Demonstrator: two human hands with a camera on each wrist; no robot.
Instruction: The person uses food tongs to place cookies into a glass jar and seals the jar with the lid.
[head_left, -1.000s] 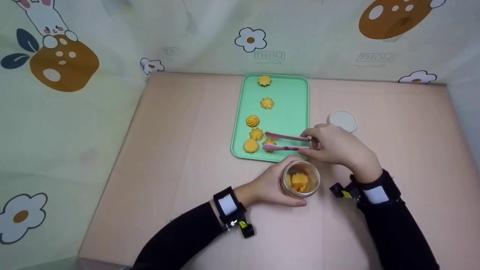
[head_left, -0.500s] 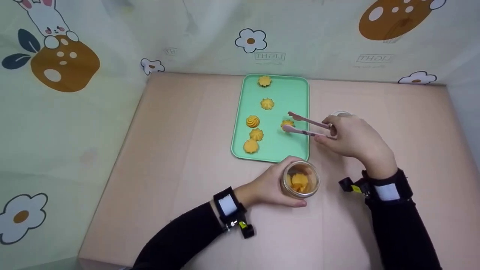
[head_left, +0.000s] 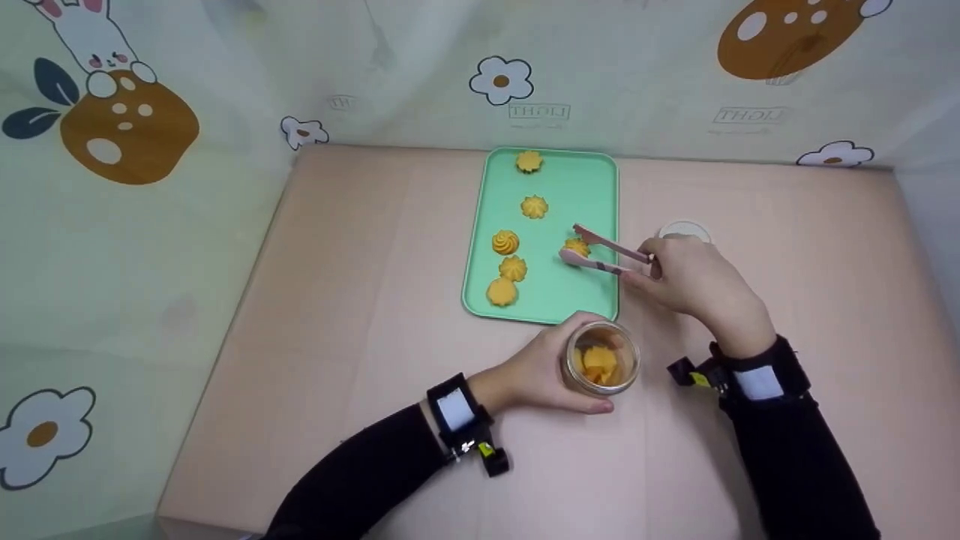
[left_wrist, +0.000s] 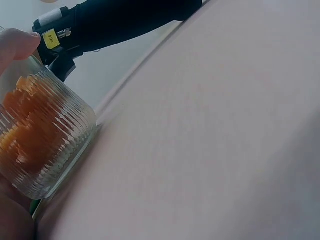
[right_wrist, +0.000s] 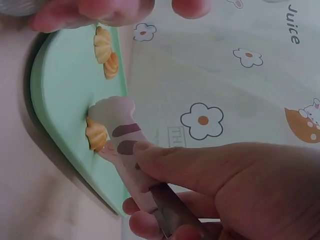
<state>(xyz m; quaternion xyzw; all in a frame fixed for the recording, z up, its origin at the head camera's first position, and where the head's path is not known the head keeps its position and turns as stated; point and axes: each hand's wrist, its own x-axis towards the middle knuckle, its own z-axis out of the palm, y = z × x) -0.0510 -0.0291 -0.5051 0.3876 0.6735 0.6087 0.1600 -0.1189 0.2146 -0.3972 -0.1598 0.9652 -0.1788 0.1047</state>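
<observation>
My left hand (head_left: 544,367) grips a ribbed glass jar (left_wrist: 75,122), its open mouth facing up in the head view. Piped yellow cookies (head_left: 600,364) lie inside the jar. Held by my right hand (head_left: 694,277) is a pair of pink paw-tipped tongs (head_left: 600,265). Their arms stand apart on either side of one cookie (head_left: 577,246) at the right part of the green tray (head_left: 559,296). In the right wrist view, thumb and fingers hold the tongs (right_wrist: 127,135) with the tips near that cookie (right_wrist: 95,135). Whether the tips touch it I cannot tell.
Several more cookies lie along the tray's left and middle, among them a swirled one (head_left: 505,242). A round white lid (head_left: 685,229) sits on the table (head_left: 360,300) right of the tray, partly behind my right hand. A printed curtain (head_left: 420,75) stands behind the table.
One cookie has shifted right and away across the tray, from beside the near-left group, with the tongs around it. My right hand moved the same way, then slightly back left. The left hand stays still.
</observation>
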